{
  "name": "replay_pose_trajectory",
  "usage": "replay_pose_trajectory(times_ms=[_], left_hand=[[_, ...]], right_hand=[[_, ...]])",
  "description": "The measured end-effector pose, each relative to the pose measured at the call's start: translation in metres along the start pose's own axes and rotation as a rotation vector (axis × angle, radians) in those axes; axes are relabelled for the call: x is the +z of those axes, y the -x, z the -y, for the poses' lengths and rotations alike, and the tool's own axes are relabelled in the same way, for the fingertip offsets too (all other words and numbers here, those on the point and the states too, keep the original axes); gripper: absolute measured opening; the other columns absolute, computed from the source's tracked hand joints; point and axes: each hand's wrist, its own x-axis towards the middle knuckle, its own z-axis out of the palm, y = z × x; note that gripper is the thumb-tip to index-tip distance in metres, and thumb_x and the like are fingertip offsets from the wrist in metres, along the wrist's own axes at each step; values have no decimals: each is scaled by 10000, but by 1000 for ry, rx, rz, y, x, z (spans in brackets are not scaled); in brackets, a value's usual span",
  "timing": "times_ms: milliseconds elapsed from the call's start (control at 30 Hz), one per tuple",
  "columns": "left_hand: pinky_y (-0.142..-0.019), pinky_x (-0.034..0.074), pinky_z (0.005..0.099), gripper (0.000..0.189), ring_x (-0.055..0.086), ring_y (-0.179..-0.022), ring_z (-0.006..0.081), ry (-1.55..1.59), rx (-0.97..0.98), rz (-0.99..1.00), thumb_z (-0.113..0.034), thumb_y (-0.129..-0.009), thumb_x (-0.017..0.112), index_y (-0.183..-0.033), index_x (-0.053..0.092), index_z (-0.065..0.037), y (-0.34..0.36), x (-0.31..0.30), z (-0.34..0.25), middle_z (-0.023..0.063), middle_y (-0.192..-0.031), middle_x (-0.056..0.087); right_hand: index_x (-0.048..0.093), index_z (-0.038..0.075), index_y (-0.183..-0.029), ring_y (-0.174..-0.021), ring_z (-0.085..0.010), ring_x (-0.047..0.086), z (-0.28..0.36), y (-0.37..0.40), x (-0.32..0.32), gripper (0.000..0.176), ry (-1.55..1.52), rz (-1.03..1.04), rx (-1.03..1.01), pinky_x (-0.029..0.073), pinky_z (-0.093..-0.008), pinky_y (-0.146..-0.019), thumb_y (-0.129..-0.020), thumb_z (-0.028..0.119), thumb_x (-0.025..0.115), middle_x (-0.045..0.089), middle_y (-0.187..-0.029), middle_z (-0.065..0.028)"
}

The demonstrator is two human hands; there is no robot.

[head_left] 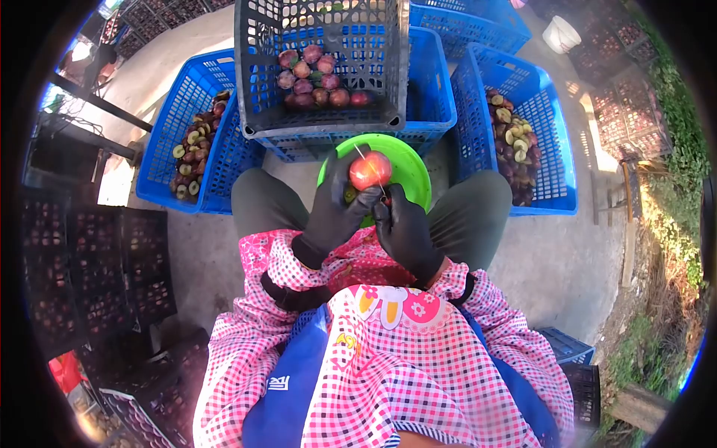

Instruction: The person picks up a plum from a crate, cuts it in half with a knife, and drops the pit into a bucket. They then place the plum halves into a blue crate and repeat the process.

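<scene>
A round red plum [370, 170] sits in my left hand [337, 205], gloved in black, with the fingers closed around it. A greenish fruit [349, 194] shows partly beneath it, by the same fingers. My right hand [408, 233], also in a black glove, is closed just below the plum. From its fingertips a thin bright blade [382, 188] runs up along the plum; its handle is hidden in the grip. Both hands are over a bright green basin [419, 179] between my knees. Just beyond tilts a black crate [250, 82] holding several whole plums [320, 78].
A blue crate [166, 142] with cut plums [200, 145] stands at the left. Another blue crate [556, 134] with cut plums [513, 138] is at the right. Under the black crate is a further blue crate [441, 82]. Dark stacked crates [97, 261] line the left side.
</scene>
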Motion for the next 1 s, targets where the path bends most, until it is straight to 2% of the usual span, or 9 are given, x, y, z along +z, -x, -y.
replay_pose_trajectory(times_ms=[100, 167, 300, 433, 500, 567, 600, 700, 1000], left_hand=[[-960, 445, 351, 473, 555, -1126, 203, -276, 263, -27, -278, -956, 615, -1312, 476, 1, -1, -2, 4, 102, -1204, 571], [-939, 447, 330, 553, 561, -1101, 205, 381, -170, 25, -362, -924, 637, -1331, 470, -26, 1, -2, 13, 100, -1165, 571], [-937, 450, 340, 517, 571, -1099, 224, 117, -135, -24, -357, -927, 632, -1306, 495, -34, 4, -2, 19, 110, -1178, 569], [-904, 461, 346, 392, 585, -1048, 216, -434, 333, -59, -262, -930, 645, -1212, 540, -10, -9, -11, 28, 143, -1104, 599], [-888, 467, 343, 372, 596, -1024, 199, -460, 389, -55, -262, -937, 637, -1198, 551, -12, -10, -17, 35, 142, -1081, 616], [-907, 467, 345, 396, 606, -1030, 206, -246, 48, -87, -282, -946, 622, -1220, 551, -5, -8, -23, 48, 130, -1109, 627], [-956, 455, 328, 422, 595, -1075, 186, 22, -90, -33, -310, -981, 567, -1268, 538, -3, -8, -26, 37, 108, -1167, 623], [-994, 442, 313, 448, 569, -1125, 169, 458, -236, 96, -328, -1012, 504, -1322, 504, -4, 0, -15, 35, 95, -1238, 591], [-911, 475, 281, 401, 572, -1019, 153, 264, -358, 1, -355, -1054, 368, -1200, 526, -16, 5, 6, 25, 99, -1145, 577]], right_hand=[[519, 15, -1067, -657, -405, 623, 1, 0, -3, 219, -43, 25, 5, 466, -464, -560, -939, 181, 583, 627, -756, -196], [518, 15, -1058, -657, -408, 619, -1, 1, 0, 212, -85, 45, 41, 464, -466, -558, -938, 178, 584, 625, -756, -197], [512, 6, -1031, -696, -339, 633, -6, -4, -3, 253, -352, 239, 318, 464, -422, -611, -982, 253, 537, 617, -758, -191], [510, 1, -1024, -660, -164, 561, -27, -13, -12, 351, -533, 514, 522, 438, -315, -636, -1023, 349, 468, 577, -733, -87], [525, 20, -1035, -664, -97, 482, -7, -9, -16, 337, -169, 386, 225, 424, -245, -629, -1036, 346, 440, 545, -805, -24], [536, 38, -1048, -707, -84, 517, -8, -7, -7, 298, -1253, -171, 423, 437, -216, -652, -1043, 314, 425, 568, -909, -21], [538, 54, -1053, -750, -75, 548, -13, -15, -17, 240, -1327, -167, 336, 447, -204, -673, -1038, 277, 453, 571, -964, -14], [537, -5, -1116, -812, -164, 625, -22, -37, -37, 539, -166, 110, 214, 492, -288, -707, -866, 443, 700, 629, -929, -112], [578, -10, -1031, -671, -294, 674, -9, -33, -13, 605, -96, 142, 148, 528, -366, -636, -699, 426, 835, 656, -789, -161]])
